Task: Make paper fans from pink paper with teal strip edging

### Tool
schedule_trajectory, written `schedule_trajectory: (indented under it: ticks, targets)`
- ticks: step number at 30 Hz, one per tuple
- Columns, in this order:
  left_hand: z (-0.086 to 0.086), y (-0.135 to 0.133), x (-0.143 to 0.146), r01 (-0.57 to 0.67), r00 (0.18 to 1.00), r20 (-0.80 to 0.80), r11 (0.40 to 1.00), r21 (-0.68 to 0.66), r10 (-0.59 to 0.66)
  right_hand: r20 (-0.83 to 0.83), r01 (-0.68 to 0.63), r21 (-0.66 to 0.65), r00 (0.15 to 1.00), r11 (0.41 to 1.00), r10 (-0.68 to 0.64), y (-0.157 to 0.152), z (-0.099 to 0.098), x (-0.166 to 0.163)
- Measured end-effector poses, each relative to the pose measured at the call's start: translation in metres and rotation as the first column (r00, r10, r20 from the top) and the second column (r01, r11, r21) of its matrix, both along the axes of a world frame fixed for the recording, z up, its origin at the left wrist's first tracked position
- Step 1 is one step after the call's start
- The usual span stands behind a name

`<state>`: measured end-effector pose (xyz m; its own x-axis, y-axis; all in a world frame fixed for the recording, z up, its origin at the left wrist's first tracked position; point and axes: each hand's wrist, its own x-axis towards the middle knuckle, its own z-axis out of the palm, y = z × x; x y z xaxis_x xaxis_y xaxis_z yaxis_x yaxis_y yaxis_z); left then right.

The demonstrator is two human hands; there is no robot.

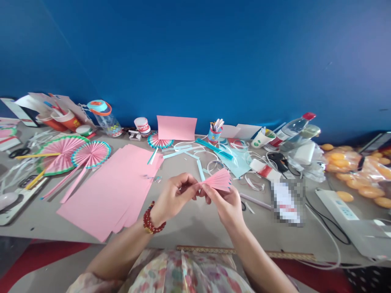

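Observation:
Above the table's front half, both hands hold one pleated pink paper fan (219, 180) with blue tips along its wide edge. My left hand (179, 194) pinches the narrow end between thumb and fingers. From the right, my right hand (224, 199) grips the folds, its thumb lying along the pleats and its fingers partly hidden behind the paper. The fan spreads toward the right. Just behind the hands lies a light blue paper strip (200, 170). A stack of pink paper sheets (110, 191) rests left of my left hand.
Finished pleated fans (91, 154) lie at the left. Along the blue wall stand a water bottle (105, 118), a pen cup (215, 133) and a plastic bottle (290, 129). A power strip (342, 207), cables and bagged orange balls (345, 158) occupy the right. A wooden ruler (244, 252) lies along the front edge.

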<state>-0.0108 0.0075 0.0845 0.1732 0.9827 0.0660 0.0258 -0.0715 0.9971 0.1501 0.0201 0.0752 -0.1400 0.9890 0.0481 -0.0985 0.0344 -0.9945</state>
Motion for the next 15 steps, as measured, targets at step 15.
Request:
schedule_trajectory:
  ticks: [15]
  targets:
    - [-0.0019,0.0007,0.0024,-0.044,0.999,0.007,0.999,0.029,0.044,0.452,-0.058,0.488,0.871,0.871,-0.195,-0.0029,0.0014,0.0048]
